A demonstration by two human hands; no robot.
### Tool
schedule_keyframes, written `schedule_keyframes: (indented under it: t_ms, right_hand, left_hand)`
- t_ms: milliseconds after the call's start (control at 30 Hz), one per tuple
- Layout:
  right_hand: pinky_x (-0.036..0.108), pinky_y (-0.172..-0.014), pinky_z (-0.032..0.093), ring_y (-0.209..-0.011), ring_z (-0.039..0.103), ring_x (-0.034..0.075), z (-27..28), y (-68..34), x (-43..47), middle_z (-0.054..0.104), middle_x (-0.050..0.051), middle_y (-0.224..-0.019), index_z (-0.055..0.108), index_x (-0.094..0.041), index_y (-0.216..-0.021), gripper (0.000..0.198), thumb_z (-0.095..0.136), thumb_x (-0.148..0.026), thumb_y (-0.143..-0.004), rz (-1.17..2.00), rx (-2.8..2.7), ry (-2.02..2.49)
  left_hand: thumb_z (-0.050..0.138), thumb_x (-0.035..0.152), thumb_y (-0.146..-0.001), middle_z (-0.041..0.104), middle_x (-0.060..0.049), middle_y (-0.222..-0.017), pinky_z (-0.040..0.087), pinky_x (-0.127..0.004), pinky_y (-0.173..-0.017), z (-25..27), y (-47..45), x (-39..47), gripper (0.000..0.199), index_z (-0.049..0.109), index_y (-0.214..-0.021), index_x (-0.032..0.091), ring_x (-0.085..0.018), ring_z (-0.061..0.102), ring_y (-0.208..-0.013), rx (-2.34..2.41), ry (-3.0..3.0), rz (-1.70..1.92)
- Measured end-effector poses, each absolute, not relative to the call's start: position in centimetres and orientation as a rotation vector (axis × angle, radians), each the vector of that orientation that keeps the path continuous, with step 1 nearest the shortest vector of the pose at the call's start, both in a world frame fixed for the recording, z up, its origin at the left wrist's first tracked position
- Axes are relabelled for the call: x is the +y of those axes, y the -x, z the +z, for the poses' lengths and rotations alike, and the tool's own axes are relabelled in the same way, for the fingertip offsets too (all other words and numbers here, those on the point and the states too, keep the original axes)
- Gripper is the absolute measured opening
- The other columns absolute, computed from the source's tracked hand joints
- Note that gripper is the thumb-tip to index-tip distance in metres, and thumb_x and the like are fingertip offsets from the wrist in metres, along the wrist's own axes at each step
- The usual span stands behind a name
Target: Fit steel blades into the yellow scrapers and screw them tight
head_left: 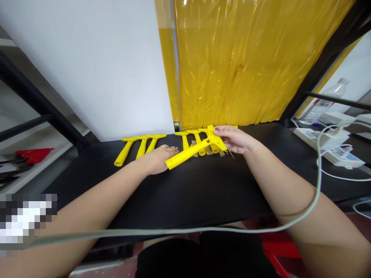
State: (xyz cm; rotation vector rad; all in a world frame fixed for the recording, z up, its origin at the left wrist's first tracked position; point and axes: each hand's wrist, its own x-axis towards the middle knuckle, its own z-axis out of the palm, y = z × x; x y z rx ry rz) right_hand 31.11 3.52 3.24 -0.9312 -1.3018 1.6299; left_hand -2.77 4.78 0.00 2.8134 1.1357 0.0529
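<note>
The right hand point(235, 139) pinches the yellow tool point(188, 154), best kept steady; by its handle end, the left hand point(158, 159) half-curls, hold unclear.

The left hand point(156, 160) is palm down at the table point(188, 202) (its thumb is hidden). The right hand point(236, 139) makes a pinch above the table.

Three handles point(141, 150) lie on the table point(185, 200), left of more handles point(185, 143), power strips point(342, 155) farther right.
</note>
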Motion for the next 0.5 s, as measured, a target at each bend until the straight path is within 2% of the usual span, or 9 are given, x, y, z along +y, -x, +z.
schedule_keyframes:
  t_ms: [167, 300, 433, 500]
  right_hand:
    - [0.014, -0.035, 0.019, -0.042, 0.029, 0.002, 3.0, -31.3, 3.7, 0.051, -0.007, -0.058, 0.065, -0.014, -0.087, 0.036, 0.092, -0.035, -0.075, 1.627, -1.32, 0.916]
    - [0.014, -0.035, 0.02, -0.042, 0.031, 0.002, 3.0, -31.4, 3.8, 0.052, -0.006, -0.059, 0.066, -0.013, -0.088, 0.039, 0.094, -0.036, -0.073, 1.631, -1.318, 0.914]
    - [0.014, -0.035, 0.022, -0.042, 0.035, 0.003, 3.1, -31.4, 3.8, 0.055, -0.005, -0.06, 0.066, -0.013, -0.089, 0.039, 0.094, -0.035, -0.073, 1.638, -1.316, 0.916]
    - [0.014, -0.034, 0.021, -0.042, 0.034, 0.002, 3.1, -31.5, 3.9, 0.055, -0.005, -0.059, 0.065, -0.014, -0.086, 0.037, 0.093, -0.035, -0.073, 1.639, -1.312, 0.91]
  left_hand:
    - [0.067, 0.029, -0.088, 0.063, -0.013, -0.153, 0.041, -0.045, -0.121, 1.0, 1.4, 6.3, 0.048, 0.073, -0.135, 0.021, -0.034, 0.057, -0.142, 1.083, -2.733, 0.055]
    - [0.065, 0.029, -0.089, 0.065, -0.011, -0.151, 0.041, -0.039, -0.122, 1.9, 0.9, 6.4, 0.045, 0.074, -0.132, 0.02, -0.029, 0.057, -0.143, 1.248, -2.596, 0.156]
    - [0.053, 0.027, -0.093, 0.073, -0.011, -0.138, 0.048, -0.04, -0.114, 2.7, 1.5, 6.1, 0.043, 0.073, -0.13, 0.019, -0.029, 0.066, -0.129, 1.573, -2.434, 0.269]
    - [0.056, 0.027, -0.089, 0.078, -0.012, -0.126, 0.054, -0.039, -0.104, 2.7, 2.1, 5.9, 0.042, 0.075, -0.126, 0.019, -0.03, 0.072, -0.118, 1.686, -2.342, 0.272]
